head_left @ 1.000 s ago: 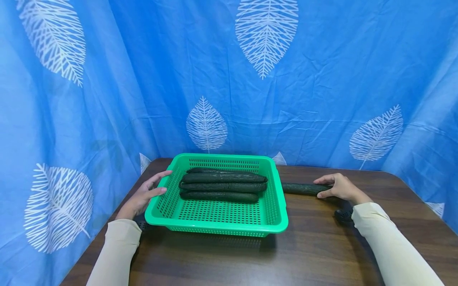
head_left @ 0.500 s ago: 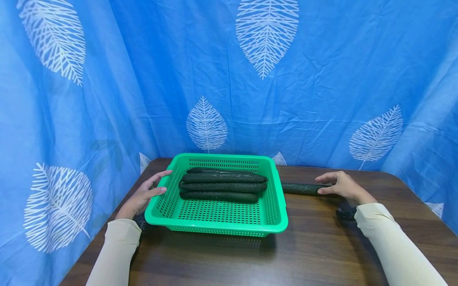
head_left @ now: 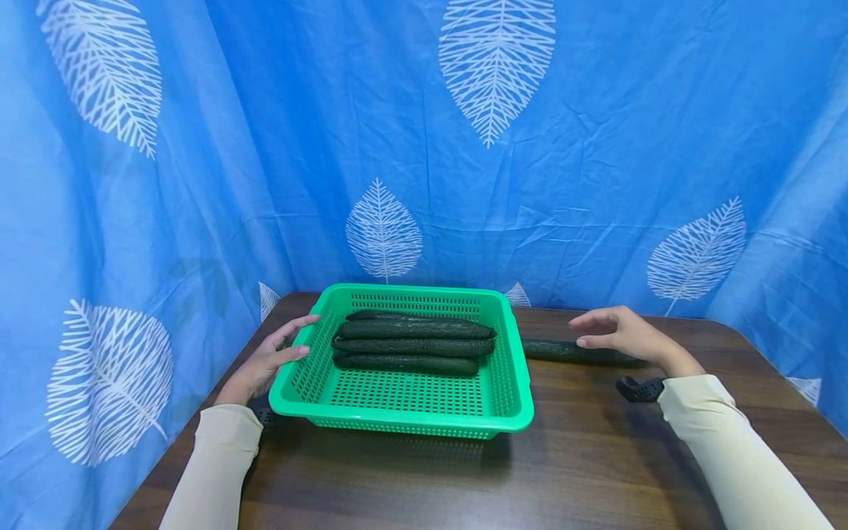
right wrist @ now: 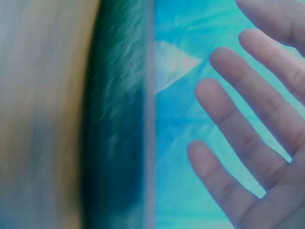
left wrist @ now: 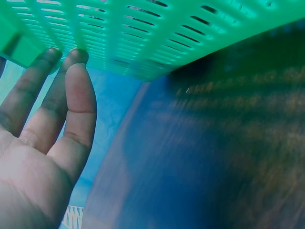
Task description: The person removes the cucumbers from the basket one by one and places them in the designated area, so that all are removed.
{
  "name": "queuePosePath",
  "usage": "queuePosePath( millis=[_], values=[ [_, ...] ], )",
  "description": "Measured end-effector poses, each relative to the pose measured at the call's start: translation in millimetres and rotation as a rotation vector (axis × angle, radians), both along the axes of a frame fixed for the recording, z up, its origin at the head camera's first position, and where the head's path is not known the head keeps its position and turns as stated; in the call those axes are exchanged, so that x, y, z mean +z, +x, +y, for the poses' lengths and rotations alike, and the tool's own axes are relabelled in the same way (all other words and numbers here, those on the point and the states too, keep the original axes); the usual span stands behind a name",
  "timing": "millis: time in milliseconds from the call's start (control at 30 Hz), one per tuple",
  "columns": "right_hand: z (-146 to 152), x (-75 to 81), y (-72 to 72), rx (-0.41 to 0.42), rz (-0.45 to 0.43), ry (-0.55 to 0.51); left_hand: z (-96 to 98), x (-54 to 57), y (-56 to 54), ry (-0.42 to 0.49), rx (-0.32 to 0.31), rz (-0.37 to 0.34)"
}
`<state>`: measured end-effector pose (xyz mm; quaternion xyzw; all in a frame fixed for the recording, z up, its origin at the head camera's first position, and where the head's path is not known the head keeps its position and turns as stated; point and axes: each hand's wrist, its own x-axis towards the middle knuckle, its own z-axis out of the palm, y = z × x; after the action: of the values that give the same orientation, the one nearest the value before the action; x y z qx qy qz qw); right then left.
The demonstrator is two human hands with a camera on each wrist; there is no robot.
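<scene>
A green plastic basket (head_left: 397, 421) with slotted walls stands left of the table's middle. Inside it, several long dark green cucumbers (head_left: 414, 346) lie side by side. My left hand (head_left: 265, 361) is at the basket's left side, its fingers extended and fingertips at the slotted wall in the left wrist view. One more cucumber (head_left: 553, 350) lies on the table to the right of the basket, its right part hidden by my right hand (head_left: 629, 338). That hand hovers just over it with fingers spread and holds nothing; the right wrist view shows the cucumber (right wrist: 116, 114) apart from the fingers.
The brown wooden table (head_left: 570, 456) has rounded far corners. A blue curtain (head_left: 563, 184) with white leaf prints hangs behind and at both sides. Black wrist devices (head_left: 639, 389) sit under both wrists.
My right hand has let go of the loose cucumber and lifted slightly, its fingers opening. The cucumber stays on the table. My left hand and the basket have not visibly moved.
</scene>
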<state>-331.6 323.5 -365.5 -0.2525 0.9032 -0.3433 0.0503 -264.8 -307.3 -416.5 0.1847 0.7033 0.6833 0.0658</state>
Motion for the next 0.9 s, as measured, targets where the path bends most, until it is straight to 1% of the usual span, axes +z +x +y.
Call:
queuePosePath(
  millis=[133,267,467,633,900],
  values=[
    [-12,14.1,3.8,0.059,-0.015,-0.036,-0.5,0.4,-0.1,-0.013,0.009,0.006],
    [-23,24.8,5.6,0.116,0.001,-0.044,-0.6,1.1,0.0,-0.029,0.022,0.006],
    [-38,37.0,8.0,0.159,0.005,-0.046,-0.1,2.4,0.3,-0.075,0.054,0.029],
    [-48,43.5,7.9,0.164,-0.054,-0.068,0.1,2.1,-0.2,-0.109,0.07,0.052],
    [-64,47.7,3.8,0.17,-0.162,-0.157,2.4,1.1,0.6,-0.091,0.065,0.047]
  ],
)
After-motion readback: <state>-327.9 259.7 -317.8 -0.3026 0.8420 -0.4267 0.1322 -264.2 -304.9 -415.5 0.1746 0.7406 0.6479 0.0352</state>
